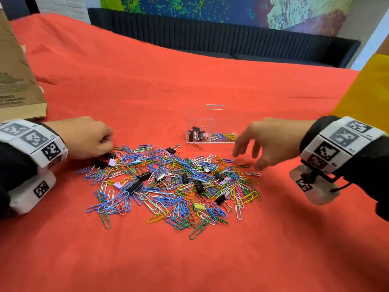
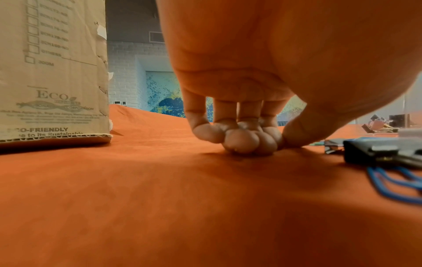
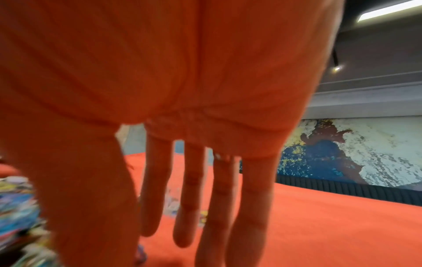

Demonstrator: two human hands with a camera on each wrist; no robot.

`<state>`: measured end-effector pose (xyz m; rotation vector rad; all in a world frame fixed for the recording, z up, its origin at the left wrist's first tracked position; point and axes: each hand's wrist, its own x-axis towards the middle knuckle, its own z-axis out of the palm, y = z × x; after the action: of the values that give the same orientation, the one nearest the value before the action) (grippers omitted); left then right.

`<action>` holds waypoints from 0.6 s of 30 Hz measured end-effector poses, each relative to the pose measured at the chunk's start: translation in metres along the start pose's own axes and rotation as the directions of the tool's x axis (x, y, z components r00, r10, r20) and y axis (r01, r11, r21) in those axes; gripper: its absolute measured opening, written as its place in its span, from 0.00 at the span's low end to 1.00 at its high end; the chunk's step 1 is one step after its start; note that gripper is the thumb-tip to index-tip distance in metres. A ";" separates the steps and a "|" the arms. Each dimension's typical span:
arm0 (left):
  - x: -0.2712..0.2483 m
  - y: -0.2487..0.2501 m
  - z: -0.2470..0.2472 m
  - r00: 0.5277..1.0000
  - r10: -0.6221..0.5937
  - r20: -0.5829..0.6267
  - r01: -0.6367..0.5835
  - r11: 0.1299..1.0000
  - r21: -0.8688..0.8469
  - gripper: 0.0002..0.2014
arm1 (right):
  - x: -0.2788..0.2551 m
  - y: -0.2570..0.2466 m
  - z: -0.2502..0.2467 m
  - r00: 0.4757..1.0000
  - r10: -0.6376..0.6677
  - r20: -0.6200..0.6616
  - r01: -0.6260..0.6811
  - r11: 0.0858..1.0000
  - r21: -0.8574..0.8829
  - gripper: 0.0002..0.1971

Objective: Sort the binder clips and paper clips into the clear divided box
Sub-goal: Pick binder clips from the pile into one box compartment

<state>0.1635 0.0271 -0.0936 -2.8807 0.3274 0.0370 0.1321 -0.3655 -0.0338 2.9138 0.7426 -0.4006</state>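
Note:
A heap of coloured paper clips (image 1: pixel 168 186) with black, lilac and yellow binder clips mixed in lies on the red cloth. Behind it stands the clear divided box (image 1: pixel 223 121), with binder clips in its left compartment and paper clips in its right. My left hand (image 1: pixel 105 144) sits at the heap's left edge, fingers curled and tips pressed to the cloth with the thumb (image 2: pixel 294 133); no clip shows between them. A black binder clip (image 2: pixel 376 151) lies just to its right. My right hand (image 1: pixel 246 159) hovers over the heap's right edge, fingers (image 3: pixel 155 198) spread and empty.
A brown cardboard box (image 1: pixel 19 81) stands at the far left, close behind my left wrist. A yellow object (image 1: pixel 368 91) rises at the right edge. One stray paper clip (image 1: pixel 197 146) lies in front of the clear box. A dark bench (image 1: pixel 210 36) runs behind the table.

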 end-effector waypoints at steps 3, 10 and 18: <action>0.001 0.000 0.000 1.000 0.001 -0.010 -0.001 1.000 -0.001 0.14 | -0.004 -0.002 0.017 0.995 -0.026 0.092 0.029 0.999 -0.031 0.38; -0.001 0.003 -0.002 1.000 -0.003 0.000 0.003 1.000 0.015 0.13 | 0.012 -0.020 0.025 0.995 -0.089 -0.036 0.089 0.996 0.013 0.33; -0.002 0.003 -0.004 1.000 -0.004 0.001 0.004 1.000 0.016 0.13 | 0.018 -0.027 0.026 0.993 -0.068 -0.098 0.068 0.998 0.000 0.08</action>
<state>0.1609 0.0240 -0.0902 -2.8659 0.3199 0.0345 0.1284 -0.3386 -0.0646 2.9357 0.8568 -0.2670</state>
